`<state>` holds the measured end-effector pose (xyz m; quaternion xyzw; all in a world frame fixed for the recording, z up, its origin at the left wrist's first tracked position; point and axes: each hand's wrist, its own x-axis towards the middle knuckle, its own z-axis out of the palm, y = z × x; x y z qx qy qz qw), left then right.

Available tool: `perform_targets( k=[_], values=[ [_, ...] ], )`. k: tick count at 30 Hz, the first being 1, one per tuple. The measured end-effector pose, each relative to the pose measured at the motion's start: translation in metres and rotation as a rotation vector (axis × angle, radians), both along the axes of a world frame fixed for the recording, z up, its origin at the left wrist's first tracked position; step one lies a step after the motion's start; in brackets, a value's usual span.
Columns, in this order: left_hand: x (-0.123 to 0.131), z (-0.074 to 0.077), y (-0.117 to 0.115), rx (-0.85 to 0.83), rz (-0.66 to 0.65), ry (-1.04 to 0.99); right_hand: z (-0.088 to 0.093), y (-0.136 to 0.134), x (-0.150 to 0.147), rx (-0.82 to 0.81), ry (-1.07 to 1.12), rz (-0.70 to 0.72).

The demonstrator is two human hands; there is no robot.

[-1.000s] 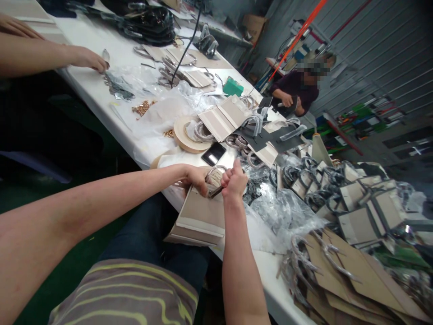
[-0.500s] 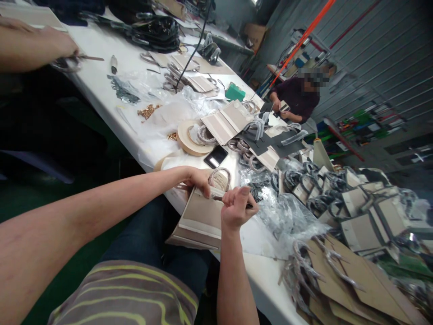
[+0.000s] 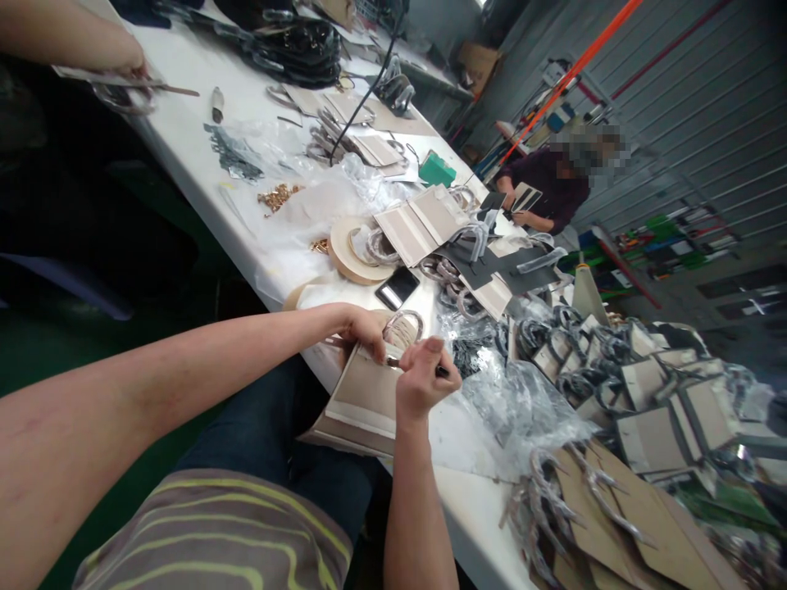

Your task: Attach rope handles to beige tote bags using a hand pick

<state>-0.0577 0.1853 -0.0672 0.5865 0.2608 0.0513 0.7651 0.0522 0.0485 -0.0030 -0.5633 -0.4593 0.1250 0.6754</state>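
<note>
A beige flat bag (image 3: 362,397) with a wrapped loop handle (image 3: 404,326) hangs over the near edge of the white table (image 3: 184,139). My left hand (image 3: 364,326) is closed on the bag's top edge beside the handle. My right hand (image 3: 423,380) is a fist round a thin dark tool (image 3: 411,364) whose tip points at the bag's top, just under my left fingers.
Piles of similar bags (image 3: 652,410), clear plastic wrap (image 3: 522,401) and brown card pieces (image 3: 620,500) lie to the right. A tape roll (image 3: 350,248), a phone (image 3: 398,288) and gold fittings (image 3: 278,197) sit further up. Another person's hand (image 3: 126,65) works far left; a seated person (image 3: 553,184) is at the far end.
My right hand came down from level with the handle and turned, so the tool lies across the bag's top. The other person's hand at far left moved further up the table.
</note>
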Motion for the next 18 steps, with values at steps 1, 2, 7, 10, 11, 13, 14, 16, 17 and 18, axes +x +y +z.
perform_targets(
  k=[1,2,7,10,11,13,14,16,17,18],
  values=[
    [-0.001,0.001,0.0,-0.013,-0.027,-0.003,0.007,0.006,0.005,0.004,0.115,0.017],
    [-0.001,0.002,-0.001,-0.026,-0.052,-0.009,0.014,0.013,0.011,-0.003,0.223,0.036],
    [0.0,0.001,-0.001,-0.053,-0.075,-0.085,0.034,0.049,0.035,-0.168,0.525,0.145],
    [0.002,-0.005,-0.001,-0.058,-0.04,-0.138,0.032,0.062,0.033,-0.253,0.543,0.19],
    [0.002,-0.006,-0.001,-0.062,-0.043,-0.138,0.03,0.064,0.03,-0.265,0.528,0.191],
    [0.001,-0.007,-0.001,-0.075,-0.068,-0.106,0.029,0.065,0.023,-0.261,0.484,0.19],
    [0.0,-0.006,0.0,-0.077,-0.082,-0.081,0.028,0.063,0.019,-0.249,0.459,0.191],
    [-0.002,-0.005,0.0,-0.073,-0.108,-0.047,0.028,0.054,0.01,-0.211,0.387,0.178],
    [-0.002,-0.004,0.001,-0.068,-0.113,-0.044,0.027,0.048,0.006,-0.191,0.335,0.157],
    [-0.002,-0.003,0.002,-0.059,-0.114,-0.044,0.026,0.04,0.001,-0.171,0.272,0.124]
  ],
)
